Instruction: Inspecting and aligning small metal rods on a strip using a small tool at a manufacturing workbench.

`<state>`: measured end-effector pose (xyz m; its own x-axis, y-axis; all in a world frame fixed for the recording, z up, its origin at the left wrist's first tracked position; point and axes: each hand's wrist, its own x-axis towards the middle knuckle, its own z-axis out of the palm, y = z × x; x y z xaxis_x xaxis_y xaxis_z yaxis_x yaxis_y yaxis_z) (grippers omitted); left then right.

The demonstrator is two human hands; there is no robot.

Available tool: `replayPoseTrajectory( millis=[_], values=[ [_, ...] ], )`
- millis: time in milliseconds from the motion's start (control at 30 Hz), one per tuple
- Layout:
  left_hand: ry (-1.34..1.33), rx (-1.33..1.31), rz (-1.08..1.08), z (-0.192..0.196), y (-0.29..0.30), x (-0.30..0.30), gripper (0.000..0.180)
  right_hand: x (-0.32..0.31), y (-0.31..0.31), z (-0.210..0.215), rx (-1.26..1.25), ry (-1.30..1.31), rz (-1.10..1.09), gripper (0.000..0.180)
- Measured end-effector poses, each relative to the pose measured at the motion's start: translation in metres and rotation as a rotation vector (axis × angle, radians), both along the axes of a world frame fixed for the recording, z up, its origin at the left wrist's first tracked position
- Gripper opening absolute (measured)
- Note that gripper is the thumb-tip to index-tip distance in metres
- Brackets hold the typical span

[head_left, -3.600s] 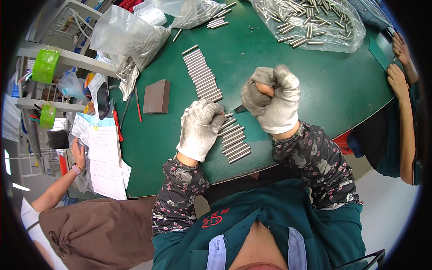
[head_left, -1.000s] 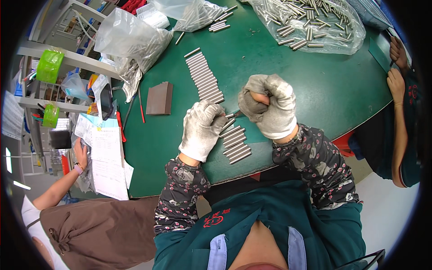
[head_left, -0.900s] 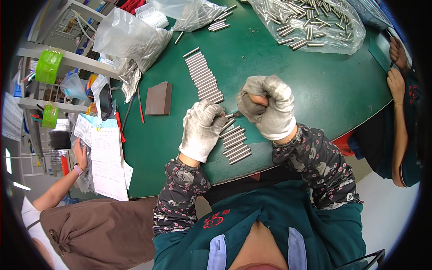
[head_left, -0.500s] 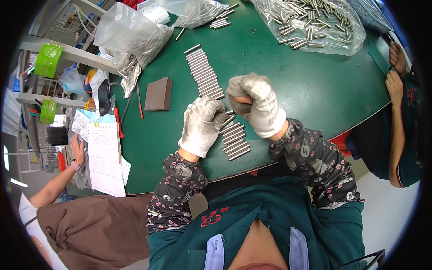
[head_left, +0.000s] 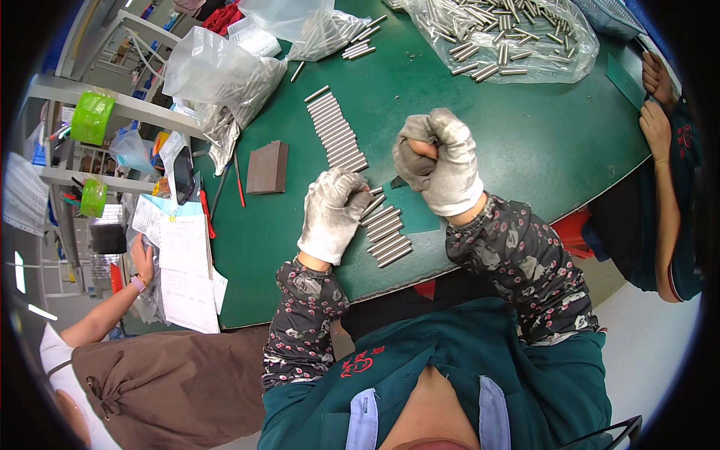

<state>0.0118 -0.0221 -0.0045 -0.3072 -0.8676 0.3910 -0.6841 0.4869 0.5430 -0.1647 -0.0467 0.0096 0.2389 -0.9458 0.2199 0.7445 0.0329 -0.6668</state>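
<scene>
My left hand [head_left: 332,216], in a greyish-white work glove, is closed with its fingertips at a metal pin [head_left: 373,204]; the glove hides part of the grip. My right hand [head_left: 442,161], gloved alike with a bare thumb tip showing, is curled closed to the right of it. From under its fingers sticks a small dark flat piece [head_left: 398,181], whose kind I cannot make out. Beyond my left hand runs a long row of metal pins [head_left: 335,131] lying side by side. A shorter row of pins [head_left: 386,235] lies nearer me, right of my left wrist.
A brown block [head_left: 267,167] stands left on the green table [head_left: 517,142]. Bags of pins include a full one [head_left: 225,71] and a spread-out one [head_left: 517,37]. Papers [head_left: 187,262] lie at left beside a person's hand [head_left: 141,259]. Another person's hands [head_left: 656,120] are at far right.
My right hand has shifted slightly right, away from my left hand, and the dark piece under its fingers now shows. My left hand stays by the pins. The whole view has shifted a little.
</scene>
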Motion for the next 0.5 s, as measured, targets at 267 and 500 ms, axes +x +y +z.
replayPoseTrajectory(
  millis=[267,500],
  values=[
    [0.092,-0.031,0.009,0.012,0.002,-0.001,0.014,0.004,0.001,0.008,0.031,0.081,-0.089,0.049],
    [-0.192,-0.174,0.185,0.008,-0.006,-0.002,0.016,0.001,0.002,0.001,-0.037,0.035,0.016,0.04]
  ],
)
